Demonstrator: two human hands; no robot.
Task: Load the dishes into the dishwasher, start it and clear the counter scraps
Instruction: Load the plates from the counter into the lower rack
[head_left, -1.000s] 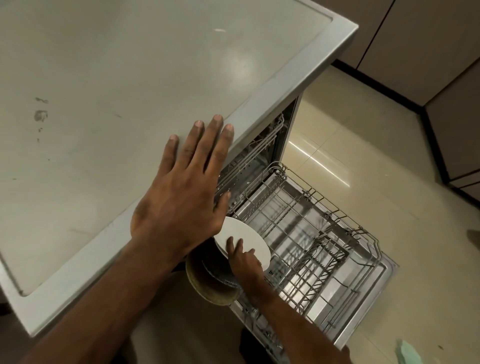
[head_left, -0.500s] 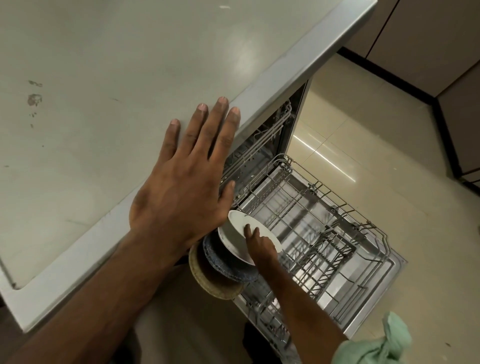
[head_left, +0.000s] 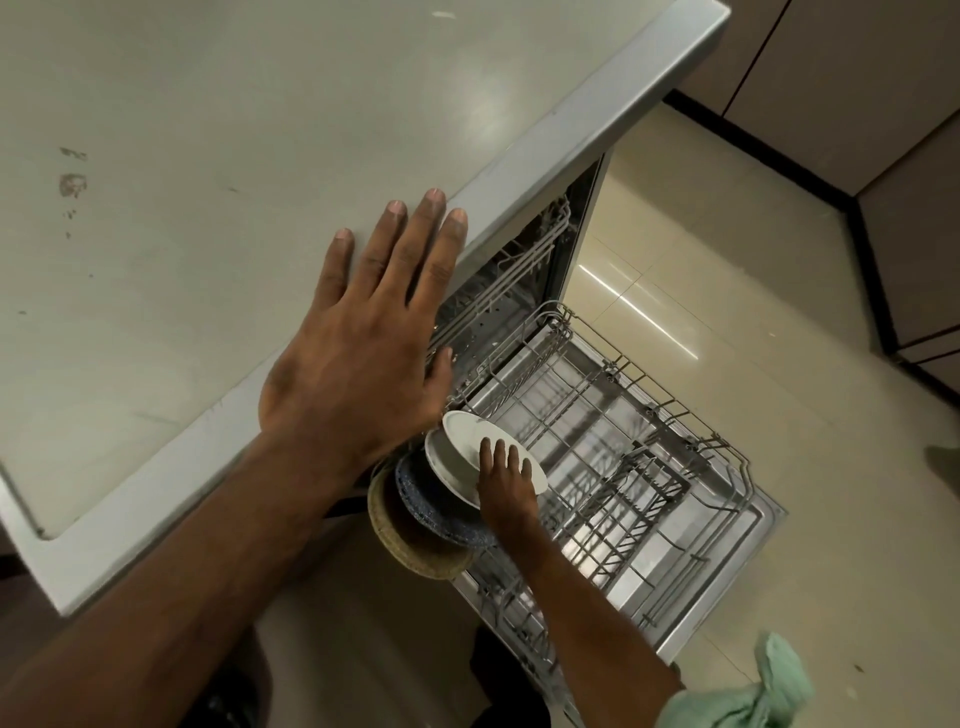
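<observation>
My left hand (head_left: 363, 338) lies flat with straight fingers on the pale counter (head_left: 208, 156), close to its front edge. Below it the dishwasher's lower wire rack (head_left: 623, 441) is pulled out over the open door. Three dishes stand on edge at the rack's near left corner: a tan plate (head_left: 410, 551), a speckled blue plate (head_left: 441, 514) and a white plate (head_left: 467, 441). My right hand (head_left: 506, 483) rests with straight fingers against the white plate's face, at its lower edge.
The upper rack (head_left: 509, 275) sits inside the dishwasher under the counter's metal edge (head_left: 571, 119). A few dried scraps or stains (head_left: 72, 184) mark the counter at the left. Beige floor tiles (head_left: 779, 312) and dark cabinet fronts (head_left: 857, 78) lie to the right.
My right hand has tipped the white plate more upright and moved it slightly away from me along the rack. My left hand has stayed flat on the counter.
</observation>
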